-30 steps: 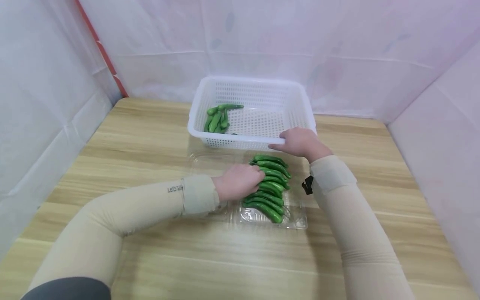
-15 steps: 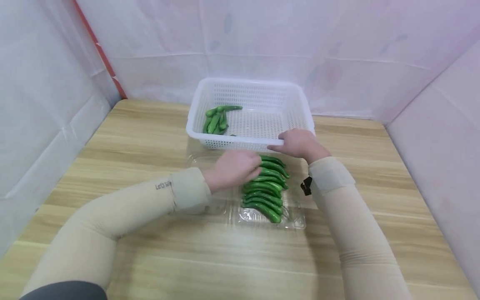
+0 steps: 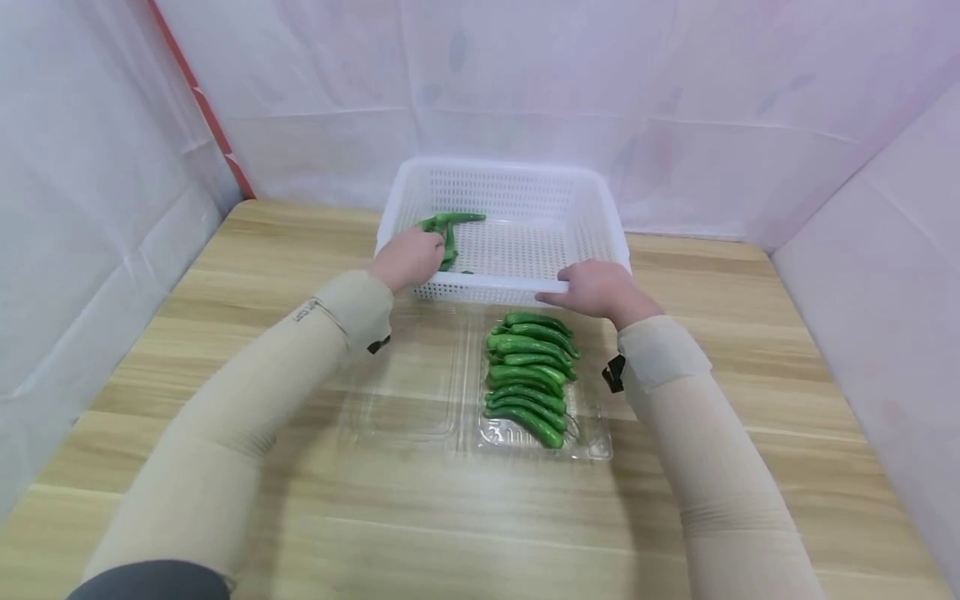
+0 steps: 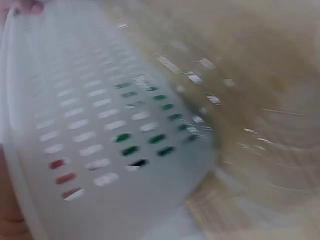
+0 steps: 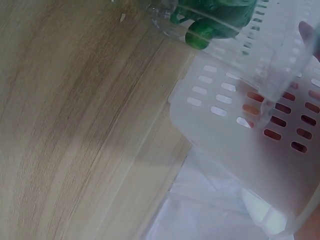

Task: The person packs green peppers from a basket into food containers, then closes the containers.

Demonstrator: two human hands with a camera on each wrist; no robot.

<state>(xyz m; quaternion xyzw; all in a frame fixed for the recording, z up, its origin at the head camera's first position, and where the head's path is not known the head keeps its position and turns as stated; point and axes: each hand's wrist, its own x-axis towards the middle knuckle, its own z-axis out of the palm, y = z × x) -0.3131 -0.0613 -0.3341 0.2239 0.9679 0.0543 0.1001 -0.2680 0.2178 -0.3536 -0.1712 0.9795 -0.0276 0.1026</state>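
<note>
Through the head camera I see my left hand (image 3: 411, 257) reaching over the near-left corner of a white perforated plastic basket (image 3: 491, 284), down at the small heap of green chili peppers (image 3: 461, 217) inside. Its fingers are partly hidden, so I cannot tell whether they grasp a pepper or only touch the heap; my left wrist view is blurred and shows chiefly the slotted basket wall, with green showing through. My right hand (image 3: 602, 288) grips the basket's near rim, close to the right corner, fingers clenched over the edge.

Just in front of the basket, a hinged clear plastic container (image 3: 592, 437) lies unfolded on the wood-grain desk (image 3: 420, 525). Its right half holds more green peppers, a row (image 3: 534, 375) laid roughly crosswise, one beside another. Its left half, the lid (image 3: 411, 392), lies flat on the desk beside the row. Both my forearms wear beige sleeves (image 3: 712, 450), the left one printed with small dark lettering. Pale sheeting (image 3: 525, 67) hangs behind the desk and along both sides, with a red strip (image 3: 202, 112) at the back left.
</note>
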